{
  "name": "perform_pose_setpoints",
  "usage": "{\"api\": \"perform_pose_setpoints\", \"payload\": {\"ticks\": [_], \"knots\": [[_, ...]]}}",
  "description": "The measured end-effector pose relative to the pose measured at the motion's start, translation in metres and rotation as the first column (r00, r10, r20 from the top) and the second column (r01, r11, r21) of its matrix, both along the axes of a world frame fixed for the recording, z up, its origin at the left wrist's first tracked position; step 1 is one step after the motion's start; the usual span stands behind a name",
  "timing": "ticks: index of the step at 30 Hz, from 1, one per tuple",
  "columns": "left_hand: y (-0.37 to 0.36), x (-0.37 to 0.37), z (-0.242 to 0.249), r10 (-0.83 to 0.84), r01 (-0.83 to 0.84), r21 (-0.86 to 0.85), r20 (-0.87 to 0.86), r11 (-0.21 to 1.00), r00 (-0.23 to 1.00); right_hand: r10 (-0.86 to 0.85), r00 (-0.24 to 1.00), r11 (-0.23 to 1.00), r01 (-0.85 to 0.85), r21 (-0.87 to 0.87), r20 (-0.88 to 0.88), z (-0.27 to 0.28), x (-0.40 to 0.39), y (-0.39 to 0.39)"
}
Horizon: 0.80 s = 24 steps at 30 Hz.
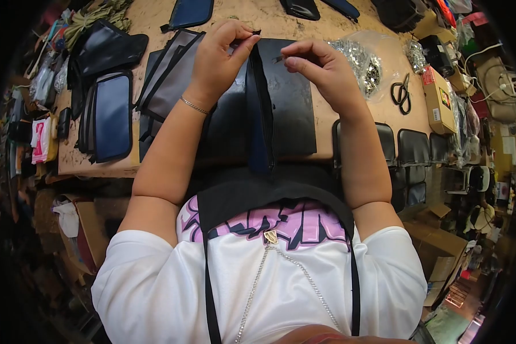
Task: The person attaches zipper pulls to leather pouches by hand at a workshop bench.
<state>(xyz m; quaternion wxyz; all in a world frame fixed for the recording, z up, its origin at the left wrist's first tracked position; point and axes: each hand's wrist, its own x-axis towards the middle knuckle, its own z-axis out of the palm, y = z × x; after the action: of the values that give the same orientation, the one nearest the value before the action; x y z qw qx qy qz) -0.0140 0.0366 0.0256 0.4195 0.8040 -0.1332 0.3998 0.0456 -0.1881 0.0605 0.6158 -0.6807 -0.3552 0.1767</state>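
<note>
My left hand [228, 49] is closed in a pinch on the top end of a dark blue and black zipper pouch [259, 114]. The pouch hangs edge-on toward my apron, its black zipper tape facing up. Just to its right, my right hand [318, 64] pinches a small metal piece [278, 59], which looks like a zipper slider and sits apart from the pouch. Beneath both hands lies a black sheet [295, 109]. A clear plastic bag [366, 64] full of small shiny metal pieces is beside my right hand.
Finished-looking blue pouches [113, 117] and grey panels [169, 86] are stacked at left on the table [149, 23]. Black-handled scissors [402, 94] and a cardboard box [438, 103] are at right. Small black pouches [413, 146] line the near right edge.
</note>
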Motion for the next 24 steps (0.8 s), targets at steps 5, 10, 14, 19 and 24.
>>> {"api": "perform_pose_setpoints", "payload": {"ticks": [5, 10, 14, 19, 24], "knots": [[-0.004, -0.005, 0.007, 0.001, -0.002, 0.054, 0.01, 0.999, 1.0, 0.037, 0.999, 0.99, -0.035, 0.136, -0.008, 0.002, -0.002, 0.019], [-0.003, -0.002, -0.004, -0.205, 0.161, -0.236, -0.176, 0.958, 0.963, -0.081, 0.993, 0.995, 0.076, 0.065, 0.083, -0.005, -0.004, 0.038], [-0.002, 0.001, -0.009, -0.27, 0.166, -0.377, -0.244, 0.911, 0.931, -0.163, 0.982, 0.984, 0.154, 0.088, 0.099, -0.013, 0.002, 0.047], [-0.007, -0.004, -0.012, -0.203, 0.104, -0.382, -0.228, 0.918, 0.952, -0.179, 0.983, 0.979, 0.175, 0.108, 0.033, -0.021, 0.007, 0.052], [-0.018, -0.008, -0.015, -0.153, 0.061, -0.4, -0.202, 0.914, 0.967, -0.173, 0.977, 0.973, 0.189, 0.134, -0.123, -0.027, 0.012, 0.048]]}}
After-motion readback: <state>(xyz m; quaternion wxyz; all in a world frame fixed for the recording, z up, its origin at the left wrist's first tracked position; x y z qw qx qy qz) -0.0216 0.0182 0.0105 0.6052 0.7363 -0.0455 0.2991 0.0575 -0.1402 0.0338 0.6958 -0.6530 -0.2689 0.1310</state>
